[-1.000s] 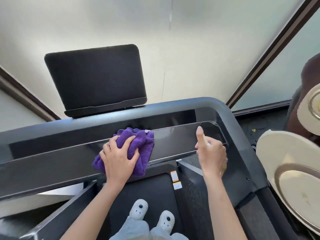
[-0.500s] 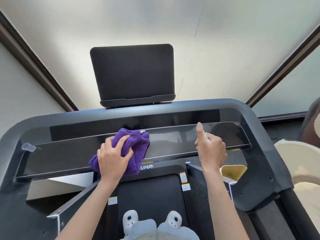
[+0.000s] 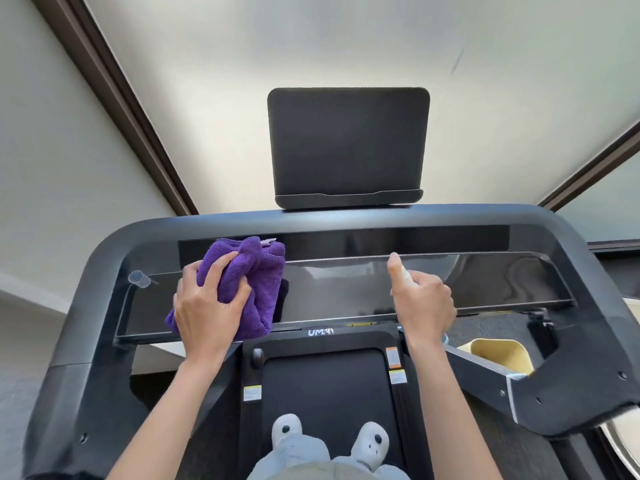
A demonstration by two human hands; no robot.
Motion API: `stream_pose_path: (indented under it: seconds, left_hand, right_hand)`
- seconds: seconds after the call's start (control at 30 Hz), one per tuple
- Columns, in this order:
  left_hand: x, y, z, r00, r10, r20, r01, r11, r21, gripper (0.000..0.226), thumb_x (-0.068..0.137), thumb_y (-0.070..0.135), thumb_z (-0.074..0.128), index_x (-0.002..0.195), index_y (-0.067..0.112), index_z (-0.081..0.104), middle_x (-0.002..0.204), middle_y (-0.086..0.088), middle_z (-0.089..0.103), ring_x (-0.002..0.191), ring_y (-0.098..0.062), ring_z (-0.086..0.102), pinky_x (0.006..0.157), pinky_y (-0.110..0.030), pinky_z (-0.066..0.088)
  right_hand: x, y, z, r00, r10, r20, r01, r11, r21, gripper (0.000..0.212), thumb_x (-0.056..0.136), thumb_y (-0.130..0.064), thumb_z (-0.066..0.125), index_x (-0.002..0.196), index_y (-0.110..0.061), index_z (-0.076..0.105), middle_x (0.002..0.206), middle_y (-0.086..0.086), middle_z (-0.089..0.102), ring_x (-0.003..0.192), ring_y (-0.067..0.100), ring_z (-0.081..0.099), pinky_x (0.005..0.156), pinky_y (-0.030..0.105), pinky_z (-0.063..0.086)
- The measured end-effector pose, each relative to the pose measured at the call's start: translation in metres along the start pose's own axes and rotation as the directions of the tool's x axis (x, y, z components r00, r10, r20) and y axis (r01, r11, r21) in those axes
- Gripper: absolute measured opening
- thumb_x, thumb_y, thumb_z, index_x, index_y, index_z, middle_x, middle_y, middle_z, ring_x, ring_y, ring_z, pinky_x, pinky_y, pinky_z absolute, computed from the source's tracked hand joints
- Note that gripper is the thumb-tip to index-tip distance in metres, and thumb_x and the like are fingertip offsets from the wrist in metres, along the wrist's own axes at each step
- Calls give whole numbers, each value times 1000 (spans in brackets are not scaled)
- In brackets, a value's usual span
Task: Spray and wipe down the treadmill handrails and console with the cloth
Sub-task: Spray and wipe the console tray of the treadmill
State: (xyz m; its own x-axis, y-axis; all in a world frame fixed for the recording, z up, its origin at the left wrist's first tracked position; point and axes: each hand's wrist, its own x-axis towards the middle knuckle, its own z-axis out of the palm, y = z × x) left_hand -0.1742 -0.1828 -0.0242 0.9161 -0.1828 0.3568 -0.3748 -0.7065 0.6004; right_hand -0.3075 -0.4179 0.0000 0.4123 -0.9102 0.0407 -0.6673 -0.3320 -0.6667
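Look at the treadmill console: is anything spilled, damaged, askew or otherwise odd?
Nothing stands out. The glossy console panel looks intact and level, with no visible spill; the purple cloth sits bunched on it under the left hand.

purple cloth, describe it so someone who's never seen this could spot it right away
Find the black treadmill console spanning the frame below the dark rectangular tablet stand. On the left part of its glossy black panel, the left hand grips the bunched purple microfibre cloth. It is the only brightly coloured, soft thing on the console.
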Motion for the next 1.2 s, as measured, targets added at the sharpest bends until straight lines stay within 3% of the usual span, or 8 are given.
stream_pose_path:
  seconds: [0.2, 0.37, 0.5, 0.67, 0.77, 0.87, 0.97, 1.2]
  left_hand:
    - [5, -28, -24, 996, -80, -48, 79, 997, -15, 39, 84, 19, 74, 121, 25, 64, 110, -10, 54, 99, -32, 57, 88, -52, 48]
    - [0, -46, -39, 987, -132, -92, 132, 991, -13, 38, 83, 20, 73, 120, 23, 66, 111, -9, 54, 100, -31, 59, 85, -45, 48]
    - [-6, -58, -45, 984, -140, -112, 142, 990, 6, 38, 83, 19, 74, 120, 24, 66, 110, -9, 55, 99, -30, 58, 84, -45, 48]
    - [-5, -60, -40, 986, -117, -119, 119, 993, 11, 40, 84, 40, 57, 121, 26, 64, 110, -6, 54, 100, -29, 57, 85, -47, 50]
    - [-2, -56, -24, 993, -74, -95, 78, 996, 40, 43, 85, 38, 62, 127, 27, 60, 118, -8, 51, 106, -31, 54, 92, -48, 43]
    - [-3, -48, 0, 998, 16, 58, -27, 982, 184, 54, 89, 41, 64, 139, 30, 49, 143, -12, 40, 132, -37, 40, 111, -55, 22]
    - [-10, -50, 18, 966, 103, 238, -198, 883, 425, 69, 90, 61, 38, 148, 24, 39, 162, -14, 15, 148, -40, 7, 116, -59, -6]
    - [22, -55, 34, 968, -18, 251, -99, 890, 445, 68, 92, 63, 23, 153, 33, 27, 163, -10, 12, 146, -42, 12, 114, -63, 20]
  right_hand:
    - [-28, -38, 29, 986, -49, 163, 53, 998, -26, 91, 75, -83, 29, 66, 1, 64, 66, 13, 69, 70, 34, 62, 65, 36, 35]
    - [-47, -62, 50, 962, -104, 253, 109, 994, -5, 66, 84, -67, 50, 49, -16, 27, 50, 1, 30, 55, 28, 34, 62, 37, 35]
    - [-49, -68, 56, 962, -108, 249, 117, 993, -19, 57, 74, -65, 41, 49, -17, 25, 50, 0, 27, 53, 27, 30, 61, 38, 33]
    - [-42, -55, 59, 978, -99, 183, 94, 995, 35, 91, 70, -84, 25, 61, 1, 55, 61, 18, 62, 61, 38, 54, 65, 35, 41]
    - [-37, -49, 56, 983, -99, 156, 92, 994, 52, 100, 68, -87, 20, 70, 4, 63, 69, 22, 67, 70, 40, 62, 69, 36, 44]
    - [-33, -46, 52, 983, -104, 153, 96, 994, 57, 102, 69, -87, 21, 71, 5, 63, 69, 23, 66, 70, 41, 62, 68, 36, 42]
    - [-30, -42, 50, 982, -115, 151, 107, 993, 56, 102, 69, -87, 21, 72, 5, 64, 68, 23, 67, 71, 41, 63, 68, 36, 42]
    - [-25, -46, 51, 970, -150, 190, 137, 987, 83, 100, 69, -88, 23, 71, 3, 64, 70, 22, 68, 72, 39, 64, 66, 30, 39]
